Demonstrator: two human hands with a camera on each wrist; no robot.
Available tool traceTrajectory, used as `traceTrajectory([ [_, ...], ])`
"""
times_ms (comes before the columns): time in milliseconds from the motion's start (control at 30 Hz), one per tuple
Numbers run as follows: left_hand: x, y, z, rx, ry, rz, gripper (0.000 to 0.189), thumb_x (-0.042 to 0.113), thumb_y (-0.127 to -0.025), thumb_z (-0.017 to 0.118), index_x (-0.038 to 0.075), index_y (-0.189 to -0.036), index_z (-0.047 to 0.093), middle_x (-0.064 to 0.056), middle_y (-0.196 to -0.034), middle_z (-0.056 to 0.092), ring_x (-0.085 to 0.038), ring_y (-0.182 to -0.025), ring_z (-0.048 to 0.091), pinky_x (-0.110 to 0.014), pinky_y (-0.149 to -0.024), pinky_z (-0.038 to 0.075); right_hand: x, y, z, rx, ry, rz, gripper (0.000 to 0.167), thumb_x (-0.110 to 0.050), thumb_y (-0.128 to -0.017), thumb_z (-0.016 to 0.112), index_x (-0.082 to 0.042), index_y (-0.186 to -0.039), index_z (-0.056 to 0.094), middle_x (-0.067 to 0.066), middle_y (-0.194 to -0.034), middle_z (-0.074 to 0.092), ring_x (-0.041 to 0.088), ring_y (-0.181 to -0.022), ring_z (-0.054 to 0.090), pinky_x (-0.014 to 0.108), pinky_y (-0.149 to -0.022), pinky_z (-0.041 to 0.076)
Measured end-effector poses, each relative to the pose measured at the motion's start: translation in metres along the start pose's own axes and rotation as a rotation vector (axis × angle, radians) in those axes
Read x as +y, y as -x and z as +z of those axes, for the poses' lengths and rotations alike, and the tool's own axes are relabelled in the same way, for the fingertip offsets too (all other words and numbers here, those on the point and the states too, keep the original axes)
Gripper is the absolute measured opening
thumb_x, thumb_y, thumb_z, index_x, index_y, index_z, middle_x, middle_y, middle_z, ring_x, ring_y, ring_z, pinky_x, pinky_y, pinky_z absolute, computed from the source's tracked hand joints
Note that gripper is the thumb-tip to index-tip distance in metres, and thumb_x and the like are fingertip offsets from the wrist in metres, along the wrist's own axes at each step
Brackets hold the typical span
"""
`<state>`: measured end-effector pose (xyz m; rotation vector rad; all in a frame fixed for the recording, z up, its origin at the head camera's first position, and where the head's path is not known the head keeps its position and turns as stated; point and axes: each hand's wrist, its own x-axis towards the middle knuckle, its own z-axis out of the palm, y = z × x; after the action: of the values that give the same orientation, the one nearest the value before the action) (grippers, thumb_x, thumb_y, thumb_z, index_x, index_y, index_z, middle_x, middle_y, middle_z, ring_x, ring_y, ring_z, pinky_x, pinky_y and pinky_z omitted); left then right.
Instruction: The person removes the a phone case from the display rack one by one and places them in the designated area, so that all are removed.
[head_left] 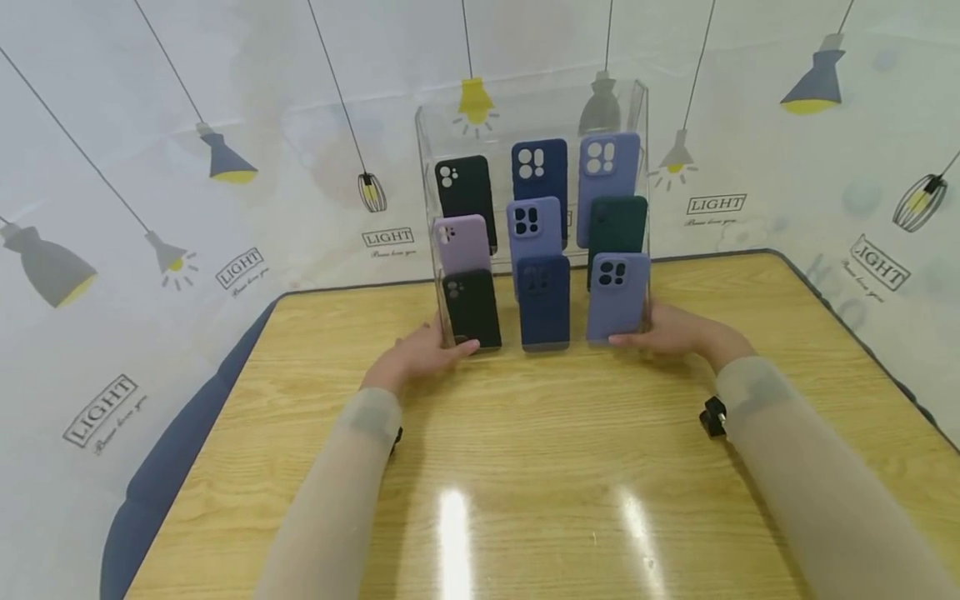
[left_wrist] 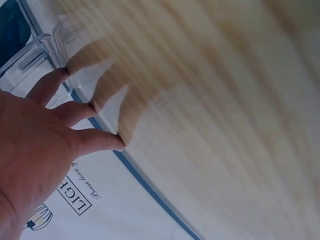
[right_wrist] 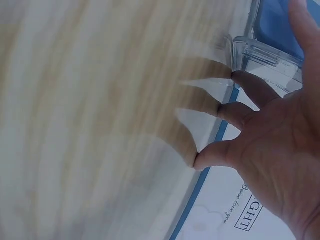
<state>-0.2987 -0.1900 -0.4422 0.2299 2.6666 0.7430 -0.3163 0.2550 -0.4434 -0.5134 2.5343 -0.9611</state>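
A clear plastic display stand [head_left: 534, 108] stands upright on the table, holding phone cases in three tiered columns. Its left column has a light purple phone case [head_left: 462, 242] between black ones. Navy and periwinkle cases [head_left: 536, 221] fill the middle. On the right, a dark green case [head_left: 618, 221] sits between periwinkle ones. My left hand [head_left: 423, 354] grips the stand's lower left corner, thumb across the front. At the lower right corner, my right hand [head_left: 675, 329] holds it likewise. Both wrist views show spread fingertips on the tabletop beside the stand's clear base [right_wrist: 260, 57].
The wood-grain table [head_left: 525, 433] has a dark edge and reaches a wall covering [head_left: 300, 183] printed with lamps close behind the stand. A small black device [head_left: 715, 417] shows by the right wrist. Blue padding [head_left: 176, 467] runs along the left side.
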Motion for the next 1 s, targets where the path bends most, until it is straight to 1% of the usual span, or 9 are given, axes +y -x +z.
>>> traceTrajectory([
  [100,0.0028,0.0006,-0.0019,0.007,-0.007,0.004,0.124,0.090,-0.090,0.051,0.015,-0.173,-0.004,-0.021,-0.176,0.027,-0.039,-0.166,0.019,-0.074,-0.131,0.005,0.0005,-0.0008,0.0005,0.003,-0.008,-0.003,0.100,-0.048,-0.099,0.074,0.000,-0.166,0.017,0.034,-0.159,0.046,0.052,-0.152,0.040,0.070,-0.127,0.028],
  [267,0.0047,0.0033,-0.0023,0.006,-0.024,-0.007,0.126,0.090,-0.089,0.051,0.016,-0.173,-0.005,-0.021,-0.176,0.026,-0.041,-0.165,0.022,-0.073,-0.131,0.006,0.0021,-0.0004,0.0013,0.005,-0.002,0.006,0.107,-0.049,-0.099,0.075,0.003,-0.167,0.011,0.036,-0.159,0.045,0.055,-0.151,0.040,0.072,-0.126,0.027],
  [500,0.0037,0.0043,-0.0037,-0.005,-0.022,-0.016,0.129,0.091,-0.087,0.052,0.012,-0.172,-0.004,-0.019,-0.176,0.026,-0.041,-0.163,0.027,-0.073,-0.131,0.006,0.0009,0.0003,0.0018,0.001,-0.003,0.045,0.125,-0.062,-0.096,0.073,0.003,-0.169,-0.005,0.036,-0.167,0.033,0.054,-0.158,0.027,0.069,-0.129,0.022],
  [733,0.0059,0.0036,-0.0048,-0.017,-0.035,-0.006,0.127,0.088,-0.090,0.052,0.009,-0.172,-0.005,-0.019,-0.176,0.026,-0.041,-0.164,0.026,-0.074,-0.130,0.006,-0.0003,0.0035,0.0017,0.010,-0.012,0.057,0.123,-0.058,-0.097,0.074,0.003,-0.169,-0.005,0.037,-0.165,0.036,0.053,-0.157,0.031,0.068,-0.129,0.024],
  [900,0.0039,0.0025,-0.0031,-0.017,-0.025,-0.005,0.128,0.089,-0.090,0.052,0.011,-0.172,-0.006,-0.018,-0.177,0.025,-0.041,-0.163,0.026,-0.072,-0.131,0.007,-0.0024,0.0049,0.0018,0.011,-0.018,0.050,0.126,-0.056,-0.097,0.074,0.000,-0.168,-0.013,0.037,-0.167,0.032,0.053,-0.159,0.027,0.069,-0.129,0.023],
  [967,0.0034,0.0023,-0.0026,-0.011,-0.017,0.001,0.128,0.089,-0.089,0.053,0.012,-0.172,-0.006,-0.018,-0.177,0.025,-0.041,-0.163,0.028,-0.072,-0.131,0.008,-0.0022,0.0042,0.0021,0.014,-0.023,0.042,0.127,-0.055,-0.097,0.075,-0.001,-0.168,-0.015,0.037,-0.167,0.031,0.052,-0.159,0.027,0.069,-0.129,0.023],
  [1000,0.0034,0.0023,-0.0024,-0.009,-0.013,0.004,0.127,0.089,-0.089,0.053,0.013,-0.172,-0.006,-0.018,-0.177,0.025,-0.042,-0.163,0.028,-0.072,-0.131,0.008,-0.0023,0.0040,0.0024,0.016,-0.024,0.041,0.126,-0.055,-0.097,0.075,0.000,-0.168,-0.014,0.037,-0.167,0.032,0.052,-0.159,0.027,0.068,-0.129,0.023],
])
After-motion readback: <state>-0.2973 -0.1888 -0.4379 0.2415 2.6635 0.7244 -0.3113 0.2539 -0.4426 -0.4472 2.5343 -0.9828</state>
